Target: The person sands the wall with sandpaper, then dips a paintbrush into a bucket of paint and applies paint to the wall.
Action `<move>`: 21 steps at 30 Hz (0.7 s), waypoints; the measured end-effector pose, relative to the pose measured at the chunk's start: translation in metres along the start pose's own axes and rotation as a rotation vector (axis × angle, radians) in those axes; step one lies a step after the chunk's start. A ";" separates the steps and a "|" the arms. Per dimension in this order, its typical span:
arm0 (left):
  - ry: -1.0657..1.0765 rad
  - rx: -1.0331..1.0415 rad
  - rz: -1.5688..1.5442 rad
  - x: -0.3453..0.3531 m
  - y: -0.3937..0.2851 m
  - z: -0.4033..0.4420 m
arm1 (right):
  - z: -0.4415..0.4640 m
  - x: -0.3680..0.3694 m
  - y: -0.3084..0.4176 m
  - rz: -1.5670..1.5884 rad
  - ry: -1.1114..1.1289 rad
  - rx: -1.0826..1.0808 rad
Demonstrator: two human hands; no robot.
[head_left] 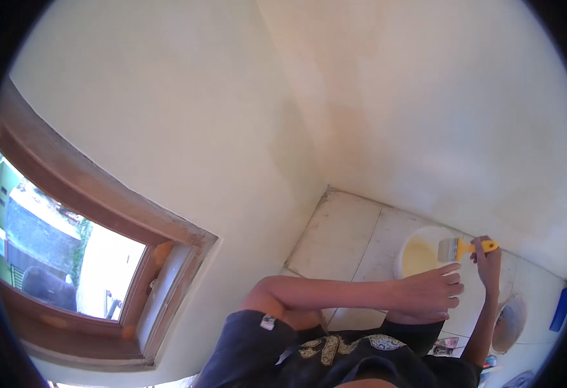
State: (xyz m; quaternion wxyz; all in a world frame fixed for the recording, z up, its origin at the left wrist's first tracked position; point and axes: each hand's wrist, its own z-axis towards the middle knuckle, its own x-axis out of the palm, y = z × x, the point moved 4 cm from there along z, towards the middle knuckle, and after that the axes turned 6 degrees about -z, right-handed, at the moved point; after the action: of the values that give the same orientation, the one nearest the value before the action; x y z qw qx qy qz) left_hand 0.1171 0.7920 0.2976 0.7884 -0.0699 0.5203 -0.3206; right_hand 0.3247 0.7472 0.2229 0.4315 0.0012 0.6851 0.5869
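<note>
My right hand (486, 255) grips a paintbrush (467, 247) by its yellow handle. The brush is held sideways, its pale bristles over the right side of a white bucket (399, 258). Pale yellow paint (419, 255) is visible inside the bucket; whether the bristles touch it, I cannot tell. Reaching across my body, my left hand (430, 292) is beside the near rim of the bucket, fingers apart and nothing in them. The forearm and hand hide part of the bucket's near side.
Pale, patchy walls (199, 116) meet in a corner above the tiled floor (341, 226). On the left is a window with a brown wooden frame (135, 223). A round container (509, 323), a blue object (564, 307) and small items (447, 344) lie at the right.
</note>
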 end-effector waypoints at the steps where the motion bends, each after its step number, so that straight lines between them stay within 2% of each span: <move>1: -0.026 0.005 0.037 0.011 0.003 0.003 | -0.004 0.006 -0.013 -0.021 0.035 0.006; 2: -0.051 0.012 0.076 0.023 0.008 0.007 | -0.006 0.013 -0.023 -0.041 0.069 0.011; 5: 0.049 0.025 0.195 0.079 0.045 0.018 | -0.007 0.043 -0.042 -0.066 0.162 -0.055; 8: 0.081 -0.076 0.087 0.092 0.061 0.030 | -0.003 0.073 -0.061 -0.147 0.375 -0.073; 9: 0.186 -0.114 0.007 0.092 0.062 0.033 | -0.002 0.079 -0.059 -0.286 0.401 -0.060; 11: 0.392 -0.191 -0.158 0.091 0.064 0.043 | 0.002 0.091 -0.052 -0.434 0.428 -0.217; 14: 0.441 -0.182 -0.156 0.085 0.056 0.048 | 0.001 0.110 -0.049 -0.665 0.463 -0.438; 17: 0.547 -0.194 -0.129 0.093 0.047 0.055 | 0.016 0.151 -0.126 -0.704 0.588 -0.465; 18: 0.473 -0.175 -0.149 0.103 0.047 0.053 | 0.008 0.157 -0.141 -0.805 0.471 -0.528; 21: 0.181 -0.106 -0.334 0.116 0.054 0.043 | 0.007 0.162 -0.152 -0.786 0.548 -0.462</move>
State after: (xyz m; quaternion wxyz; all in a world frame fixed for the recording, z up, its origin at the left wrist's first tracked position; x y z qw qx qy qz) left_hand 0.2067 0.7582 0.2029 0.6695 -0.1676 0.5863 -0.4242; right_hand 0.3038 0.7879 0.0059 0.4132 -0.5042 0.5743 0.4952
